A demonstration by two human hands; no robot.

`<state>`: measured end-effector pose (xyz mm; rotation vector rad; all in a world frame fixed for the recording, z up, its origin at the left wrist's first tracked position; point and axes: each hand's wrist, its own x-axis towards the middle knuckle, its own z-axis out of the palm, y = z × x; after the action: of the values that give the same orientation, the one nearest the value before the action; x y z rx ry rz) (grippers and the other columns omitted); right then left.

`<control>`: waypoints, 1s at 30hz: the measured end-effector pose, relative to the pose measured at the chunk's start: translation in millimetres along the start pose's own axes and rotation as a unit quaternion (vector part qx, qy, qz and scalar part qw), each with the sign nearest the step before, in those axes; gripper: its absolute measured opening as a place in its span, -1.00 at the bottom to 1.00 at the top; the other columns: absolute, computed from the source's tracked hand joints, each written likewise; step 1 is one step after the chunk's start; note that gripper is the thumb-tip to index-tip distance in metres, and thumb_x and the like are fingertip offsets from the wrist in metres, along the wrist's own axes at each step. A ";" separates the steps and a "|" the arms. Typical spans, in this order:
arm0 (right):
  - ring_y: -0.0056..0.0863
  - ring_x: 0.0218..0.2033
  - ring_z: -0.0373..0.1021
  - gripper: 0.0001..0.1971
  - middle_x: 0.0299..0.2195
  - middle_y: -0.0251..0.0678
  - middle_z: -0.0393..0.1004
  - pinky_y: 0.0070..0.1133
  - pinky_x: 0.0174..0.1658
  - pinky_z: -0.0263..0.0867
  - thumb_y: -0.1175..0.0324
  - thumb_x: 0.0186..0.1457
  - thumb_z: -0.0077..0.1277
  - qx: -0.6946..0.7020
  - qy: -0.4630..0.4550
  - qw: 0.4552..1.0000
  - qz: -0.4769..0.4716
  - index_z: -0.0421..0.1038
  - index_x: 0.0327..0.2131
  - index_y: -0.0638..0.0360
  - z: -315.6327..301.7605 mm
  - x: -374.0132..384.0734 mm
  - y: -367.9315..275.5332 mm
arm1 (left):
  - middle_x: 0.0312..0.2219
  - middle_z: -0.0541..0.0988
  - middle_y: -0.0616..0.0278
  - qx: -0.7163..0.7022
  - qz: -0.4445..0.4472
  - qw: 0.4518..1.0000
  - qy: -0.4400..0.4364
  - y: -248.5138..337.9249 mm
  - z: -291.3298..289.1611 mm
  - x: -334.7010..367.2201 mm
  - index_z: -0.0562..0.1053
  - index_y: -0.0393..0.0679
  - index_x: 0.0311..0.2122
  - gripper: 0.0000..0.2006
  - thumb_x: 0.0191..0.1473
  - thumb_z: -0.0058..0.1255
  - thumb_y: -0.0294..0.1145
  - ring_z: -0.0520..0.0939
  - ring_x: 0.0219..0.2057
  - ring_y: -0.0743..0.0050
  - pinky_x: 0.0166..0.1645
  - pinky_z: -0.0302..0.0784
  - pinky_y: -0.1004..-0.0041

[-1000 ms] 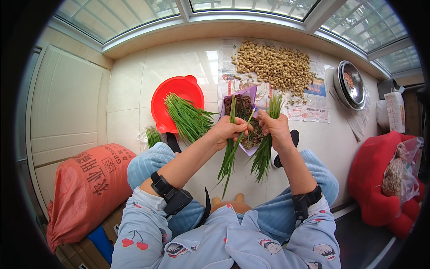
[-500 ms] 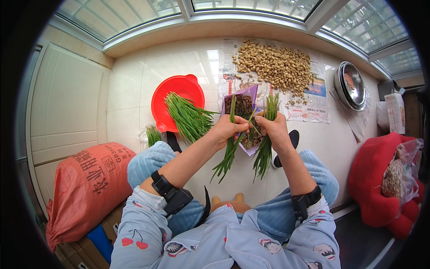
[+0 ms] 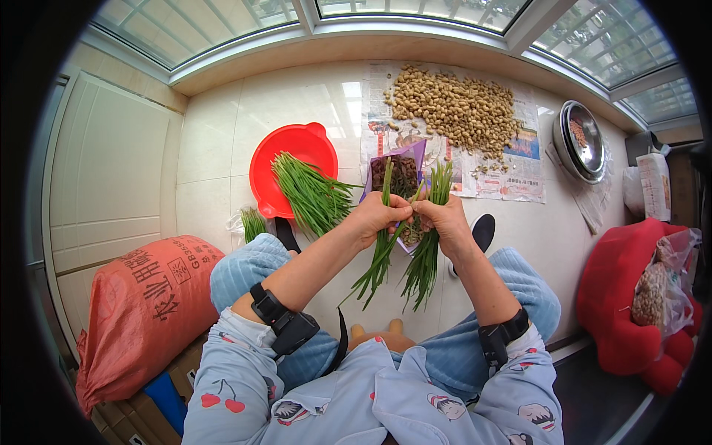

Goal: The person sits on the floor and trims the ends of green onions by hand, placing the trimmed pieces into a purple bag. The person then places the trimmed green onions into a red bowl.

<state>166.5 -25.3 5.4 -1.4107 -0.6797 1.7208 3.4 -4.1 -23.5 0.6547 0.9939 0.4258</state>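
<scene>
My left hand [image 3: 380, 216] is closed on a thin bunch of garlic chives [image 3: 377, 267], whose leaves hang toward me. A thicker bunch of garlic chives [image 3: 421, 271] is gripped in my right hand [image 3: 443, 216]. The fingertips of both hands meet in a pinch between the bunches, partly hiding what is there. Under the hands stands an open purple-edged container [image 3: 420, 152] with brownish scraps inside, half covered by my hands and the leaves. To the left, a red basin [image 3: 264, 165] holds a large pile of chives [image 3: 315, 194], their leaves sticking out over its rim.
Peanuts [image 3: 454, 107] lie spread on newspaper [image 3: 519, 189] at the back. Nested metal bowls [image 3: 591, 156] stand at the right, beyond a red padded seat [image 3: 612, 297]. An orange-red woven sack [image 3: 152, 297] leans at the left; a smaller chive bunch [image 3: 253, 224] lies near the basin.
My right hand has moved left and closer to my left hand, bringing its chive bunch along over the container. My left hand has hardly moved.
</scene>
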 end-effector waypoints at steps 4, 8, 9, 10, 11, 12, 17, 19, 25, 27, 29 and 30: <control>-0.73 -0.72 0.19 -0.95 -0.66 -0.37 0.40 -0.76 -0.64 0.06 0.47 -0.11 0.01 0.008 0.010 1.000 0.015 0.39 -0.53 0.22 -2.0 1.3 4.4 | -0.58 0.53 0.31 0.028 0.003 1.000 0.000 -0.2 1.4 -0.4 0.48 -0.20 -0.43 -0.92 -0.03 0.06 -0.42 0.38 -0.63 0.68 -0.58 0.22 0.65; -0.72 -0.73 0.19 -0.93 -0.66 -0.37 0.40 -0.76 -0.65 0.06 0.44 -0.10 0.01 0.059 0.015 0.998 0.032 0.40 -0.51 0.23 -5.4 3.6 5.2 | -0.58 0.53 0.31 0.008 -0.006 1.000 0.005 0.5 1.8 -1.1 0.48 -0.20 -0.43 -0.92 -0.03 0.06 -0.43 0.38 -0.63 0.68 -0.57 0.22 0.64; -0.72 -0.73 0.19 -0.93 -0.66 -0.38 0.40 -0.76 -0.65 0.06 0.44 -0.11 0.01 0.068 0.026 0.997 0.038 0.41 -0.51 0.23 -5.4 4.0 5.0 | -0.57 0.53 0.31 0.006 -0.003 1.000 0.007 0.8 1.5 -1.2 0.48 -0.20 -0.43 -0.92 -0.03 0.06 -0.43 0.38 -0.63 0.68 -0.58 0.23 0.64; -0.72 -0.73 0.19 -0.93 -0.67 -0.38 0.39 -0.76 -0.65 0.06 0.44 -0.10 0.01 0.042 0.006 0.999 0.022 0.40 -0.51 0.23 -5.5 4.1 4.6 | -0.57 0.53 0.30 0.003 0.000 1.000 0.009 1.2 0.9 -1.3 0.47 -0.21 -0.43 -0.91 -0.02 0.06 -0.43 0.38 -0.63 0.68 -0.58 0.23 0.64; -0.72 -0.73 0.19 -0.92 -0.67 -0.38 0.39 -0.75 -0.65 0.07 0.44 -0.10 0.02 0.016 -0.006 1.000 0.013 0.40 -0.51 0.23 -5.7 3.9 4.0 | -0.57 0.53 0.30 0.000 0.004 1.000 0.011 1.5 0.6 -1.4 0.47 -0.21 -0.43 -0.91 -0.02 0.06 -0.43 0.38 -0.63 0.68 -0.58 0.23 0.64; -0.71 -0.74 0.19 -0.92 -0.67 -0.39 0.38 -0.75 -0.65 0.07 0.43 -0.10 0.02 -0.009 -0.020 1.000 0.001 0.40 -0.51 0.23 -5.4 3.6 3.7 | -0.57 0.53 0.30 0.001 0.004 1.000 0.009 1.7 0.5 -1.6 0.47 -0.21 -0.43 -0.91 -0.03 0.06 -0.43 0.38 -0.63 0.68 -0.58 0.23 0.64; -0.71 -0.74 0.19 -0.92 -0.68 -0.40 0.37 -0.74 -0.66 0.08 0.43 -0.10 0.02 -0.002 0.004 1.000 0.011 0.39 -0.55 0.22 -3.9 2.6 5.0 | -0.56 0.53 0.31 0.012 -0.006 1.000 0.004 1.7 2.0 -1.6 0.48 -0.24 -0.41 -0.91 -0.04 0.08 -0.46 0.38 -0.63 0.72 -0.57 0.22 0.70; -0.71 -0.73 0.19 -0.92 -0.69 -0.40 0.36 -0.74 -0.66 0.08 0.43 -0.10 0.02 0.021 0.011 0.999 0.023 0.39 -0.56 0.21 -4.5 2.7 5.2 | -0.57 0.53 0.31 0.019 -0.003 1.000 0.003 1.5 2.9 -1.7 0.48 -0.22 -0.43 -0.92 -0.03 0.07 -0.44 0.38 -0.63 0.70 -0.57 0.22 0.66; -0.71 -0.75 0.18 -0.90 -0.69 -0.39 0.36 -0.73 -0.67 0.08 0.42 -0.08 0.02 0.029 0.013 0.999 0.021 0.38 -0.57 0.22 -4.7 2.5 1.8 | -0.56 0.52 0.32 0.010 -0.004 1.000 0.010 2.0 2.1 -1.3 0.48 -0.23 -0.42 -0.92 -0.04 0.08 -0.45 0.37 -0.63 0.71 -0.57 0.22 0.68; -0.71 -0.76 0.17 -0.89 -0.69 -0.39 0.36 -0.73 -0.68 0.08 0.41 -0.07 0.02 -0.017 -0.002 1.000 0.005 0.38 -0.57 0.23 -2.9 2.0 2.5 | -0.56 0.52 0.31 0.011 -0.003 1.000 0.008 1.5 1.8 -1.0 0.48 -0.23 -0.42 -0.91 -0.04 0.09 -0.45 0.38 -0.63 0.70 -0.57 0.22 0.68; -0.71 -0.76 0.17 -0.87 -0.69 -0.39 0.36 -0.73 -0.68 0.07 0.41 -0.04 0.01 -0.017 0.004 1.000 0.003 0.39 -0.56 0.24 -2.5 1.8 3.8 | -0.57 0.53 0.30 0.023 0.001 1.000 0.006 0.6 1.9 -1.1 0.48 -0.22 -0.44 -0.91 -0.05 0.10 -0.43 0.40 -0.61 0.67 -0.58 0.23 0.63; -0.71 -0.77 0.16 -0.87 -0.69 -0.38 0.37 -0.72 -0.69 0.07 0.40 -0.03 0.00 -0.017 0.005 1.000 0.000 0.39 -0.56 0.25 -2.6 2.0 4.7 | -0.57 0.53 0.30 0.021 0.005 1.000 0.004 0.5 2.0 -1.1 0.48 -0.22 -0.44 -0.90 -0.05 0.10 -0.43 0.41 -0.61 0.67 -0.58 0.23 0.63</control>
<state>167.7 -26.3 -0.1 -1.4423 -0.7070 1.7091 4.6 -5.1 -21.7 0.6963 1.0090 0.4168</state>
